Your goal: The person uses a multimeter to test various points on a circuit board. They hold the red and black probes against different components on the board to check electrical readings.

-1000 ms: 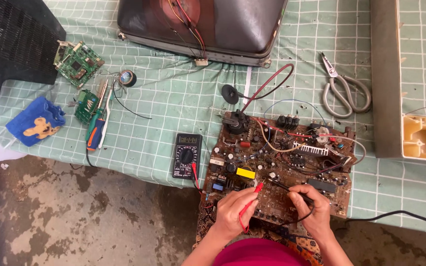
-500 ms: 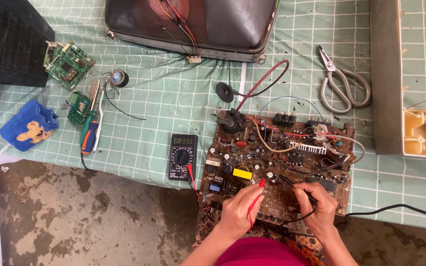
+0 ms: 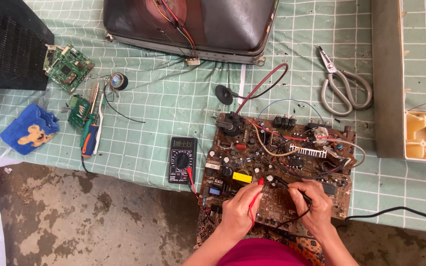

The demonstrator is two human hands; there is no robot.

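A green checked cloth (image 3: 173,98) covers the table above a stained concrete floor (image 3: 85,226). The brown circuit board (image 3: 282,157) overhangs the cloth's near edge. On it, the left hand (image 3: 237,209) pinches a red probe (image 3: 256,197); the right hand (image 3: 314,204) grips, apparently, a black probe (image 3: 292,189). A multimeter (image 3: 182,160) lies just left of the board.

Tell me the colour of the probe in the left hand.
Red: the probe in the left hand shows best in the head view.

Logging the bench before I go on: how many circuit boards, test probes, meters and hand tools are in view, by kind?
Circuit boards: 3, large brown board, green square board, small green board
Test probes: 2, red probe in left hand, black probe in right hand
Black multimeter: 1
Grey metal snips: 1
Orange-and-blue-handled screwdriver: 1
Total: 8
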